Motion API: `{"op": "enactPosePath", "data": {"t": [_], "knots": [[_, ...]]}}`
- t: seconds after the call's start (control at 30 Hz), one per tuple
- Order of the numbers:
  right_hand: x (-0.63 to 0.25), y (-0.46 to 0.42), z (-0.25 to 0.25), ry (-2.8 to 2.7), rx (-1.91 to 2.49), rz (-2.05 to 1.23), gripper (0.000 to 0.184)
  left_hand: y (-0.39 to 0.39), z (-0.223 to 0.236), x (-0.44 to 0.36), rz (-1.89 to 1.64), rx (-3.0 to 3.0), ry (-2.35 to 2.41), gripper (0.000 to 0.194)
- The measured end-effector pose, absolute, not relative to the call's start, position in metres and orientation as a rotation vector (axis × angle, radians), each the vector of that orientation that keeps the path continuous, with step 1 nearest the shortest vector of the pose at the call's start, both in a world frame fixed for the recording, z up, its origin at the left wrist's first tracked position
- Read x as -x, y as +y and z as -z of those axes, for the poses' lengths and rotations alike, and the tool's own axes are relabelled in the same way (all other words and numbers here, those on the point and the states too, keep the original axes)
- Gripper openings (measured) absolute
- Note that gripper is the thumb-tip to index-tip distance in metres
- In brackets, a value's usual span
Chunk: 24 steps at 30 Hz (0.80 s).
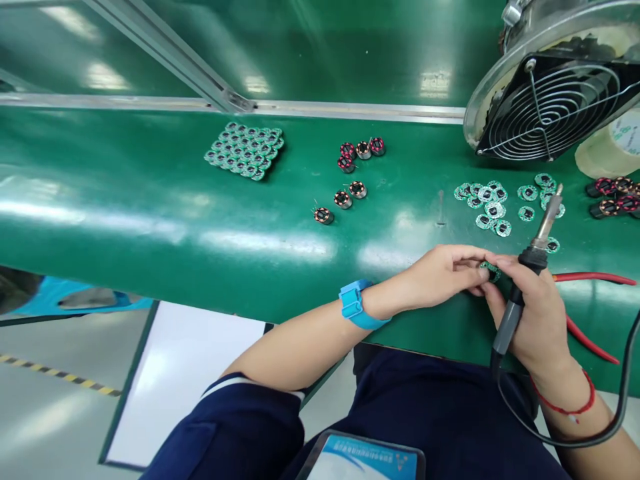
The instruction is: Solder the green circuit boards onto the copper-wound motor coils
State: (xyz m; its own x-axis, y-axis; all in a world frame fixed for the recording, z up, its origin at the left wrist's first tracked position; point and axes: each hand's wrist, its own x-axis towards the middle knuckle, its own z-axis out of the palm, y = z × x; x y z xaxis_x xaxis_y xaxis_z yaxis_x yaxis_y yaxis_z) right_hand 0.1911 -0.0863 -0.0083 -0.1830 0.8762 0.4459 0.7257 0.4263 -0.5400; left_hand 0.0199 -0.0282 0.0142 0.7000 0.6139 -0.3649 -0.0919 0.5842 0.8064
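Board is lying at three o'clock from left hand and ten o'clock from right hand, both pinching it. Iron, also clasped in right hand, is pointing towards one o'clock, tip apart from board.

The single view looks forward and steeply down from the wearer's head onto a glossy green flat worktop.

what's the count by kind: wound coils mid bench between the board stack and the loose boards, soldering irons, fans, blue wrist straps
wound coils: 7
soldering iron: 1
fan: 1
blue wrist strap: 1
total: 10
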Motion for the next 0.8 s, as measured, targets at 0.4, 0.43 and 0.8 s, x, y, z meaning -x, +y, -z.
{"op": "enactPosePath", "data": {"t": [0.4, 0.43, 0.8], "knots": [[-0.204, -0.089, 0.015, -1.865, 1.34, -0.298, 0.061, 0.083, -0.004, 0.007, -0.553, -1.841, 1.546, 0.02], [-0.204, -0.089, 0.016, -1.862, 1.355, -0.305, 0.059, 0.091, -0.006, 0.009, -0.549, -1.879, 1.588, 0.02], [-0.203, -0.09, 0.019, -1.819, 1.438, -0.329, 0.051, 0.124, -0.019, 0.062, -0.342, -2.135, 2.087, 0.031]]}}
